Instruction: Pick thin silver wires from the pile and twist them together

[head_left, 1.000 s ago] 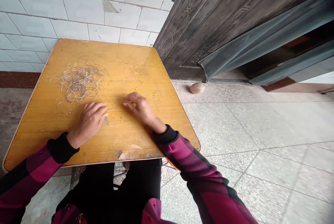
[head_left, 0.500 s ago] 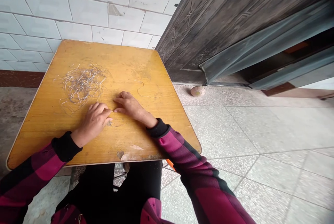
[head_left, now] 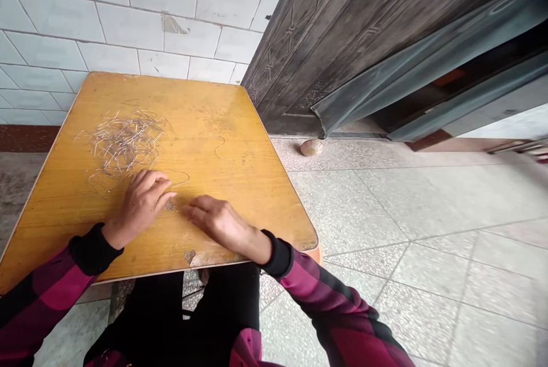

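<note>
- Left hand (head_left: 141, 198): rests on the table (head_left: 257, 207), knuckles up and fingers curled close together. The thumb tip meets the forefinger where the wire strand ends. I cannot tell from here whether the strand is actually nipped between them.
- Right hand (head_left: 218, 224): lies low and nearly flat, fingers stretched out side by side towards the left hand. The fingertips (head_left: 191, 211) are down on the wood just beside the strand, closed on nothing that I can see.
- Wire strand (head_left: 183, 175): a single thin silvery piece lying on the table. It loops out beyond the left fingertips and comes back into the gap between the two hands.
- Handling, by my judgement: very light and springy, and it will kink if forced. It lies too flat on the wood to lift from mid-span. An end or the raised bend of the loop looks best for a fingertip pinch.
- Wire pile (head_left: 122, 141): a loose tangle of similar strands, just beyond the left hand and apart from the single strand.
- Stray wire (head_left: 220, 149): a curled piece lying alone, well beyond the right hand.
- Chipped patch (head_left: 188, 254): worn veneer at the near table edge.
- Small round object (head_left: 311, 148): on the tiled floor by the dark door (head_left: 363, 30). I cannot identify it.
</note>
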Motion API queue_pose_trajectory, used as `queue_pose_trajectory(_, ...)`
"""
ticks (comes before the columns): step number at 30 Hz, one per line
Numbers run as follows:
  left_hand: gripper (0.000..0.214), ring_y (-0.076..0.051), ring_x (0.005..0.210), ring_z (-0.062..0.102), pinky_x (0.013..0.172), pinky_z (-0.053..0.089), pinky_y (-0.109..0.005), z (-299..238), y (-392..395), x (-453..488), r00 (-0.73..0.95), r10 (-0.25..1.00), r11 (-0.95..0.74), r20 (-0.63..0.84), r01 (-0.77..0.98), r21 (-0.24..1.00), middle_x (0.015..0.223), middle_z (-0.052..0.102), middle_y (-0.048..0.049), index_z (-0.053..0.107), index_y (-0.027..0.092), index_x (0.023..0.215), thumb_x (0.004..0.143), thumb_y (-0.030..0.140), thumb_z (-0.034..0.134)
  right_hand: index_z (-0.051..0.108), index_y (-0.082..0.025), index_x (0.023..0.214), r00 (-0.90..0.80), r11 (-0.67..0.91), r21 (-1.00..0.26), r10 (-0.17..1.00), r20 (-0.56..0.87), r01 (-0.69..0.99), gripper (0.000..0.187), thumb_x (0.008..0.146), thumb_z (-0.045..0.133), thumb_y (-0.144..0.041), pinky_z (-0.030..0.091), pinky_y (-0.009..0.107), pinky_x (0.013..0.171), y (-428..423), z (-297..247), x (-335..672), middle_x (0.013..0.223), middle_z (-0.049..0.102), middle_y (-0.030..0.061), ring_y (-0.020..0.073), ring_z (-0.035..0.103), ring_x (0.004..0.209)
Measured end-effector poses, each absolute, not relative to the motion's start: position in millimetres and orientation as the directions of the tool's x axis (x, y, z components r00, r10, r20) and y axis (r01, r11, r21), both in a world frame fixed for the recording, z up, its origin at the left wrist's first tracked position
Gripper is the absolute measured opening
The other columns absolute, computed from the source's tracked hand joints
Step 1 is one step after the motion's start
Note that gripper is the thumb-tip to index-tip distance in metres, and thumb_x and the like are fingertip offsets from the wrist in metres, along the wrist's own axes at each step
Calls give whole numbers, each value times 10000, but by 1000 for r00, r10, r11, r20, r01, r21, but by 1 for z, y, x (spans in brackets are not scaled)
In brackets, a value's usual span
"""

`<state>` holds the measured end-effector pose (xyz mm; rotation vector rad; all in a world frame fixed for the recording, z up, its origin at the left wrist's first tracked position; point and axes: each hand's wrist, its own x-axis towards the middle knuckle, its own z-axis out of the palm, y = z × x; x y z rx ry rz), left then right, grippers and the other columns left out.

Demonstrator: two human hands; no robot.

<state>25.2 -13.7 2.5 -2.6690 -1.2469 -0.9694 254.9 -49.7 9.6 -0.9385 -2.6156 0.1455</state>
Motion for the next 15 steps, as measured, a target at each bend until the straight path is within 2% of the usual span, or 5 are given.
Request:
queue_pose_trajectory(3,87,-242,944,593,841,484,-410,7,-13,24,451,652,-690,609,686,231,1005,659,-97,648,177,965,933,197,569,603,-98,1229,-780,812,-72,578,240,579,295,1013,409,-146,528,304,690,-62,5,248,1048,677,126,188,631,871)
queue_pose_trajectory(6,93,-232,941,611,853,490,-410,9,-8,19,395,651,-678,649,686,263,979,664,-78,656,194,931,928,192,563,605,-106,1194,-795,802,15,588,147,596,272,1010,406,-134,507,302,636,-59,9,237,1015,672,122,186,623,833)
queue_pose_trajectory(10,106,-221,937,627,862,492,-409,13,6,6,247,664,-597,705,744,301,982,667,-55,662,222,891,919,236,561,627,-134,1007,-769,768,50,639,-1,638,207,1004,421,-153,462,295,577,-48,16,225,953,650,94,179,611,774)
queue_pose_trajectory(15,119,-220,954,632,885,500,-412,19,18,-11,83,630,-512,772,792,332,972,675,-50,661,219,858,909,257,560,620,-124,1002,-747,755,91,656,-109,650,221,980,404,-83,402,290,513,-42,24,222,928,651,104,176,610,740)
